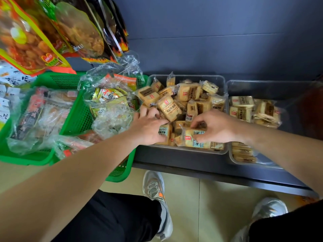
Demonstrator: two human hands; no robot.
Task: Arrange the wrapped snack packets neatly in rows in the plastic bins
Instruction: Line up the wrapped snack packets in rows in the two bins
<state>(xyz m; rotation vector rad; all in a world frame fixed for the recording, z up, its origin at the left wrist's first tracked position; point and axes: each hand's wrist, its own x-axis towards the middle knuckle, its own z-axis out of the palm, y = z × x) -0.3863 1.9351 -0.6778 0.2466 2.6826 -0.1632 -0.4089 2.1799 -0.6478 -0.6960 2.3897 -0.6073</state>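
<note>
As most of the load lies jumbled, the step in hand reads as starting a front row in the middle bin (192, 78).

- Snack packets (167, 105): small, flat, rectangular biscuit stacks in clear crinkled film with tan printed labels. They are heaped at all angles across the rear and centre of the middle bin; a few at its front edge lie flatter.
- Left hand (150, 126): at the middle bin's front left, its fingers stretched out fairly straight over the packets, pressing and not gripping.
- Right hand (216, 126): at the middle bin's front right, its fingers curled and its fingertips pinching the front packet (197, 141), which lies lengthwise along the front wall.
- Middle bin: clear, thin-walled plastic with rounded corners, on a dark shelf (174, 159).
- Right-hand bin (244, 82): the same make, just right of the middle bin, partly filled with like packets.
- Green baskets (78, 117): perforated plastic, left of the middle bin, holding clear bags (111, 105) of other snacks.

Next move, by judgement: seat the pinched packet square to the wall, then draw loose ones from the heap and align them edge to edge. The slippery film may let neighbours slide.
</note>
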